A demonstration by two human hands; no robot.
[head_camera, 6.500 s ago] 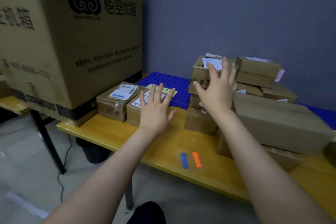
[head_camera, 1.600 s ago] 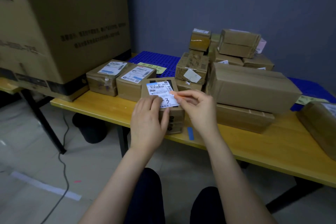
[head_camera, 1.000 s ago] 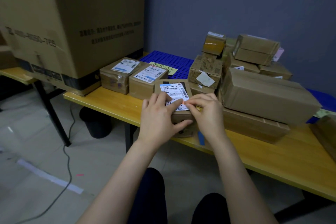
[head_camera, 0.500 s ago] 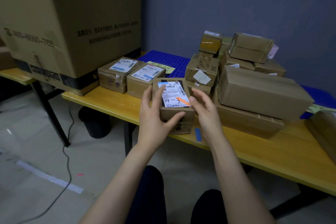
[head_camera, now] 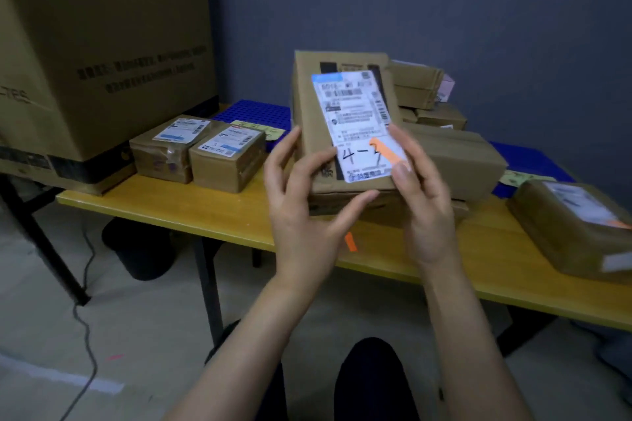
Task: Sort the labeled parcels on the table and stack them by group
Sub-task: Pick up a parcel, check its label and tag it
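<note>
Parcel (head_camera: 307, 106) is held in the air above the near edge of the worktop (head_camera: 205, 215), tilted so its label (head_camera: 352, 120) faces me. Left grip (head_camera: 301, 215) clamps the left side, thumb hooked under the near edge. Right grip (head_camera: 424, 208) curls round the right edge, thumb tip at the label's near corner. Both are pinching the parcel; neither is spread.

Handwritten mark reads "4-", then a digit half covered by an orange strip (head_camera: 386, 152).

Judgement: the step in hand is reading the group before placing. To do it well:
- slide the right thumb clear of the label;
- hold the face square to me;
- confirm the digit before committing.

A pair of parcels (head_camera: 219, 164) sits at far left, side by side; their marks are too small to read from here. A pile (head_camera: 461, 161) stands at right, partly hidden behind the parcel.

For the transfer I'd use a two-sided hold and set down flat, label up, edges flush.

Risk: misreading the covered digit.
</note>
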